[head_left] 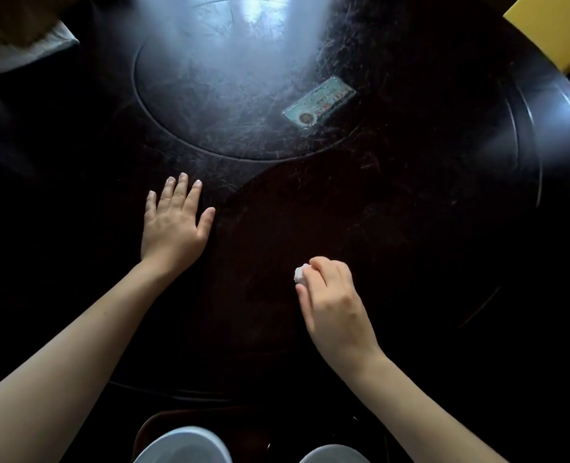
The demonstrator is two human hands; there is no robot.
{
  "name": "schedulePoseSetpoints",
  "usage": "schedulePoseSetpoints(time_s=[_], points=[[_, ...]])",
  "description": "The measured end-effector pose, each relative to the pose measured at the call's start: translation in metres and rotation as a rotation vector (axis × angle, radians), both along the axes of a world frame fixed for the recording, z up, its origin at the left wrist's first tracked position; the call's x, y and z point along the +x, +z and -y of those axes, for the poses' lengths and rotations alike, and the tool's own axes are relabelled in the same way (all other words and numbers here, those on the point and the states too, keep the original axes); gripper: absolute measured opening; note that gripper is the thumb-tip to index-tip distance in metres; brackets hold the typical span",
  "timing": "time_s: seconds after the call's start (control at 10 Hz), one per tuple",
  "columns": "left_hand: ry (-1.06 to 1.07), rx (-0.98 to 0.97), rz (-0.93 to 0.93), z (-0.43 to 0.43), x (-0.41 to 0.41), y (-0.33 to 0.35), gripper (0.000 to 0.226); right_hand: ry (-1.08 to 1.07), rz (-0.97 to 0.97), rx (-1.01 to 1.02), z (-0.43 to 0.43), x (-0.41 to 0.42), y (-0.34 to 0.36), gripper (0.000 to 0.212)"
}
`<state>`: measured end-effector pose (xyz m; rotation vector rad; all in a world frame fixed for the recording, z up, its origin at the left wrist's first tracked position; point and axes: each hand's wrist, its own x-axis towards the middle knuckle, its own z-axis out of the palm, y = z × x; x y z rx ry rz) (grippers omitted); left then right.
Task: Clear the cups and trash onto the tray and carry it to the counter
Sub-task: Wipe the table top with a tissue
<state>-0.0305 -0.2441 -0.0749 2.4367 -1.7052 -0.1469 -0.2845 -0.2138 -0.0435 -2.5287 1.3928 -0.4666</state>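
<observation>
My right hand is closed around a small white crumpled piece of trash, held just above the dark round table. Flat on the table to the left lies my left hand, fingers spread and holding nothing. At the bottom edge, a dark tray carries two white cups, one on the left and one on the right, both cut off by the frame.
A worn sticker label lies on the table's inset centre disc. A yellow object sits beyond the table at the top right. Pale fabric shows at the top left.
</observation>
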Motion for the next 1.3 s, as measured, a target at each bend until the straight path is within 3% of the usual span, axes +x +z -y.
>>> schedulePoseSetpoints(time_s=[0.2, 0.3, 0.5, 0.6, 0.7, 0.8, 1.0, 1.1, 1.2, 1.3], points=[[0.001, -0.008, 0.002, -0.001, -0.002, -0.001, 0.057, -0.099, 0.198, 0.011, 0.017, -0.014, -0.012, 0.020], [0.001, -0.002, 0.001, 0.000, -0.002, -0.001, 0.056, -0.021, 0.232, -0.001, 0.012, 0.005, -0.011, 0.016], [0.002, 0.079, -0.006, 0.000, 0.000, 0.001, 0.057, 0.427, 0.185, -0.059, 0.016, 0.042, -0.012, 0.013], [-0.035, 0.135, -0.052, 0.000, 0.006, 0.005, 0.058, 0.342, 0.185, -0.101, 0.090, 0.054, -0.017, 0.009], [-0.019, 0.120, -0.009, -0.008, 0.008, 0.006, 0.058, -0.053, 0.224, -0.095, 0.161, 0.061, -0.018, 0.007], [0.080, 0.078, -0.028, -0.014, 0.001, 0.003, 0.060, -0.150, 0.255, -0.107, 0.165, 0.082, -0.019, 0.010], [0.103, 0.056, -0.019, -0.010, 0.004, -0.002, 0.060, 0.528, 0.275, -0.115, 0.088, 0.107, -0.025, 0.008], [0.096, 0.048, -0.029, -0.012, 0.004, -0.002, 0.060, 0.494, 0.237, -0.205, 0.126, 0.113, -0.024, 0.004], [0.090, 0.046, -0.032, -0.013, 0.003, -0.001, 0.060, 0.032, 0.278, -0.180, 0.171, 0.111, -0.018, 0.005], [0.091, 0.034, -0.013, -0.012, 0.004, -0.001, 0.060, -0.054, 0.259, -0.176, 0.156, 0.120, -0.019, 0.006]])
